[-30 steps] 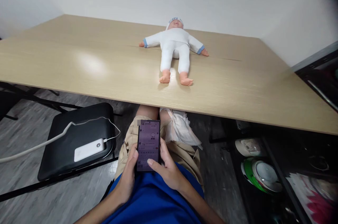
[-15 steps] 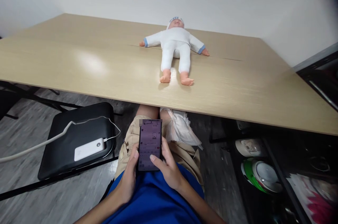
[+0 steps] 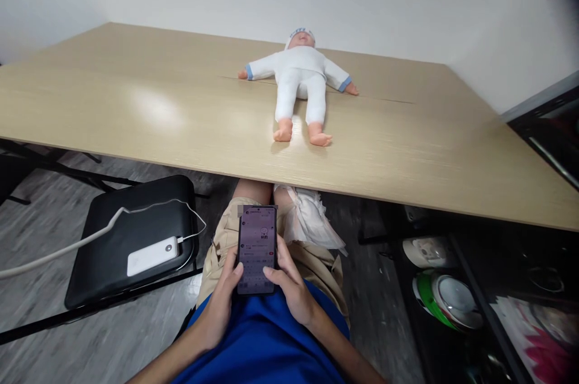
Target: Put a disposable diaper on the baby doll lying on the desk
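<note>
A smartphone (image 3: 257, 239) with a lit purple screen is held over my lap, below the table's near edge. My left hand (image 3: 221, 299) wraps its left side, thumb resting on the lower screen. My right hand (image 3: 289, 284) grips its right side, thumb over the keyboard area. A baby doll (image 3: 299, 79) in a white suit and cap lies on its back on the wooden table (image 3: 136, 113), feet toward me, untouched. A white crumpled cloth or diaper (image 3: 307, 221) rests on my right thigh under the table edge.
To my left stands a black chair (image 3: 113, 263) carrying a white power bank (image 3: 152, 255) with a white cable trailing left. At the right, a dark shelf holds a green-and-white pot lid (image 3: 446, 299) and pink packaging (image 3: 543, 342). A white wall backs the table.
My thumbs have shifted on the phone screen: the right thumb moved from mid-screen toward the right edge, the left thumb slid inward. The doll and chair have not moved.
</note>
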The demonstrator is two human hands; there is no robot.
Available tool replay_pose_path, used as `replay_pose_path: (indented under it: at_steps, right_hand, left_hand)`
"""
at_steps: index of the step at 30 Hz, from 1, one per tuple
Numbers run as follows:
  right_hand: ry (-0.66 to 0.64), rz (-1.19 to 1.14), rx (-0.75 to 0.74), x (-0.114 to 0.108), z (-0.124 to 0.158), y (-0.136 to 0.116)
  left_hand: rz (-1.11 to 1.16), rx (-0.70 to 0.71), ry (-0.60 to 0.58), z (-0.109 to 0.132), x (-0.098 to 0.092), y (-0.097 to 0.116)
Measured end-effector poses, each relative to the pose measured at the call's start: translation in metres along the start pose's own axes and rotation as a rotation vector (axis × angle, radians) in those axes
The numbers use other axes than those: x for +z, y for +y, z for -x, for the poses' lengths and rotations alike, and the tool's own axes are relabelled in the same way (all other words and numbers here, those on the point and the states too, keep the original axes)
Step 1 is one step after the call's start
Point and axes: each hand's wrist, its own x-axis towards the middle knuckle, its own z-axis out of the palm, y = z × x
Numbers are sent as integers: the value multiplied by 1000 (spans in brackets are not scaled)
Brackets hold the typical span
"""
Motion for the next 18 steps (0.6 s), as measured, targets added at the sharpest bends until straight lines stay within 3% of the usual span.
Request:
replay_pose_path:
  at_steps: [8, 18]
  right_hand:
    - [-34, -107, 50, -3, 0, 1]
    - [8, -28, 42, -1, 3, 1]
  left_hand:
    - [-21, -71, -298, 8, -18, 7]
    - [-77, -12, -350, 9, -24, 0]
